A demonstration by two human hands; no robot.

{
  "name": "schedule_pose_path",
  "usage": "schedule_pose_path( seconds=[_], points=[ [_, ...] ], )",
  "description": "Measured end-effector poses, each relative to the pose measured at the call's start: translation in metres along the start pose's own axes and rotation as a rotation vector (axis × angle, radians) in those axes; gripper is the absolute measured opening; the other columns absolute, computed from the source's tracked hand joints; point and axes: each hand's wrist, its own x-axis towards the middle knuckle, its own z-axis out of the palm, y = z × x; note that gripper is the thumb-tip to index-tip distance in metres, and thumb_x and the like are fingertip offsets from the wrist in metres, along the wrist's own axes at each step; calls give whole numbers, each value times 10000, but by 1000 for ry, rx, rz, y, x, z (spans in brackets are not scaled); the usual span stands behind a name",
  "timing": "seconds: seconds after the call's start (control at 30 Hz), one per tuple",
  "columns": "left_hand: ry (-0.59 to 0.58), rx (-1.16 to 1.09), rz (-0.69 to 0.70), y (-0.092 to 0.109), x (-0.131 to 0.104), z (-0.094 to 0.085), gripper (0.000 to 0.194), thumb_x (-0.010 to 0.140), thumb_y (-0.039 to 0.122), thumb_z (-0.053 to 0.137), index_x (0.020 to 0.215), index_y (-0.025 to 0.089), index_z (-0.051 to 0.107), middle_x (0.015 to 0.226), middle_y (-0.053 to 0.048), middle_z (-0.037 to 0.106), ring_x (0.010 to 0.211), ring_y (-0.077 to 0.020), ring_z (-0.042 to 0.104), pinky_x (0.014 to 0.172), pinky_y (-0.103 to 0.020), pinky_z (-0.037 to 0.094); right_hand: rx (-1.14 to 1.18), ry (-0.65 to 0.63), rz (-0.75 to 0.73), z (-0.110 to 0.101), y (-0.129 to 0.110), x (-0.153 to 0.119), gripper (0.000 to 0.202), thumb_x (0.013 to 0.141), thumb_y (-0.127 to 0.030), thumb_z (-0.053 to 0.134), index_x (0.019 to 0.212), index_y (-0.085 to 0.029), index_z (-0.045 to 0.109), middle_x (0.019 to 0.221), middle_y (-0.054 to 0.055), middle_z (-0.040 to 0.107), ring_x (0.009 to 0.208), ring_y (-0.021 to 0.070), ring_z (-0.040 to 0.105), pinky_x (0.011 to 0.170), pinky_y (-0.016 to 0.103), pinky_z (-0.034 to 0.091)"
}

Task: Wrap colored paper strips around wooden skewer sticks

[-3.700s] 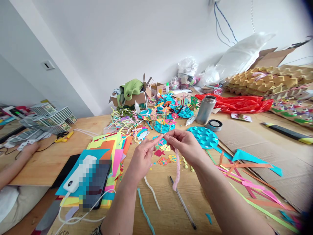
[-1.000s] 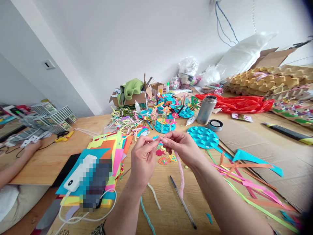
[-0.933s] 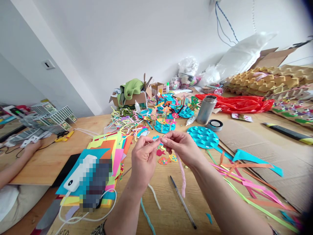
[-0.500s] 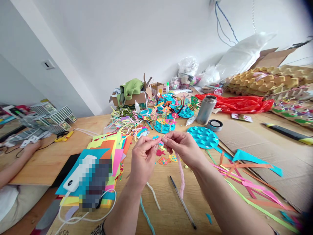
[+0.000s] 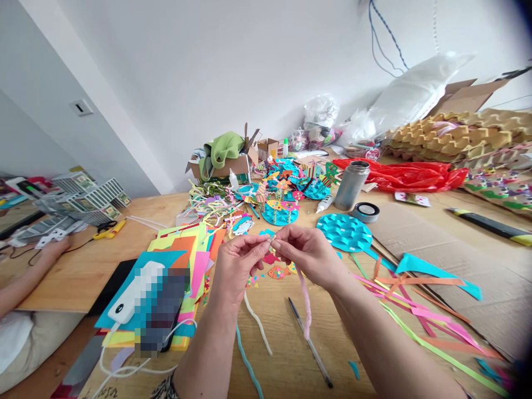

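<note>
Watching through the head camera, I had both hands raised over the middle of the table (image 5: 286,368). The left hand (image 5: 236,266) was closed to a pinch, thumb and forefinger meeting the other hand's fingertips on a small pale bit (image 5: 272,238) too small for me to identify. The right hand (image 5: 310,256) pinched there too, its other fingers curled, and a fuzzy pink strip (image 5: 306,305) hung from beneath it. In my view the strip's lower end crossed the pen (image 5: 312,350); I couldn't tell whether they touched.

Toward the near edge lay a white strip (image 5: 257,324) and a light-blue strip (image 5: 246,360). Dotted paper fish (image 5: 277,272) lay beyond the hands, with a bumpy turquoise disc (image 5: 344,234) to their right and a metal flask (image 5: 352,185) nearer the far edge, any marking on it unreadable.

I looked for writing. Dark handwritten figures (image 5: 110,391) sat by the near left corner, cut off and not surely legible. The white power bank (image 5: 135,302), on coloured paper (image 5: 189,244) along the left edge, showed only a round black mark; a pixelated patch covered much of the phone (image 5: 178,316) beside it. Print on the white glue tube (image 5: 325,204) was too small to read.
</note>
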Motion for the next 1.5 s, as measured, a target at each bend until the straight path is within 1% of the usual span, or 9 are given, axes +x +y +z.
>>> schedule_pose_path(
  seconds=[0.27, 0.43, 0.67, 0.87, 1.07, 1.23, 1.3, 1.4, 1.5],
  points=[
    [5, -2, 67, 0, -1, 2, 130, 680, 270, 749, 778, 184, 747, 527, 29, 582, 394, -20, 408, 373, -149, 259, -104, -14, -20, 0, -2, -1, 197, 846, -314, 569, 775, -133, 601, 635, 10, 575, 530, 95, 475, 476, 226, 362],
    [18, 22, 92, -1, -2, 4, 115, 691, 269, 745, 764, 181, 739, 537, 30, 585, 409, -26, 412, 393, -156, 292, -111, -6, -18, 1, -3, -2, 181, 835, -296, 561, 754, -137, 590, 623, 9, 574, 517, 97, 466, 469, 228, 356],
    [39, 65, 146, -4, -4, 8, 152, 722, 296, 725, 774, 154, 708, 560, 18, 609, 421, -43, 432, 402, -169, 330, -135, 79, -33, 6, -8, -5, 149, 808, -264, 555, 710, -152, 560, 600, 5, 572, 506, 95, 460, 464, 223, 352],
    [57, 60, 157, -3, -4, 11, 189, 722, 318, 717, 741, 138, 662, 559, 18, 598, 431, -45, 436, 419, -171, 349, -96, 157, 0, 12, -6, -4, 189, 801, -311, 581, 697, -154, 561, 533, -18, 530, 456, 85, 420, 430, 213, 319],
    [-8, -27, 48, 1, -3, 9, 220, 678, 342, 746, 717, 149, 647, 510, 41, 553, 401, -41, 414, 381, -167, 295, -1, 103, 53, 8, -10, -4, 267, 754, -384, 652, 651, -168, 534, 521, -18, 537, 439, 84, 445, 423, 211, 354],
    [16, 23, 101, 0, -4, 9, 189, 701, 322, 730, 701, 147, 659, 511, 38, 553, 419, -42, 431, 410, -170, 322, -82, 132, 36, 8, -13, -5, 299, 757, -419, 660, 640, -173, 538, 530, -17, 531, 447, 86, 438, 415, 211, 343],
    [30, 27, 102, 1, -4, 8, 181, 697, 317, 730, 711, 147, 670, 507, 37, 554, 417, -44, 436, 413, -172, 323, -86, 85, 54, 6, -12, -4, 328, 793, -458, 624, 650, -173, 547, 543, -6, 554, 459, 97, 476, 431, 220, 378],
    [35, -12, 51, 3, -2, 6, 186, 673, 314, 741, 708, 143, 677, 486, 41, 538, 391, -35, 395, 389, -172, 278, -104, -23, 47, -1, -10, -3, 390, 889, -479, 488, 682, -163, 583, 592, 25, 602, 522, 119, 545, 513, 244, 450],
    [45, -71, 0, 5, 0, 4, 199, 649, 313, 750, 695, 134, 675, 471, 45, 516, 378, -25, 349, 373, -169, 227, -227, -5, -17, -9, -7, -3, 297, 907, -409, 493, 835, -159, 635, 661, 33, 637, 588, 135, 582, 565, 260, 475]
  ],
)
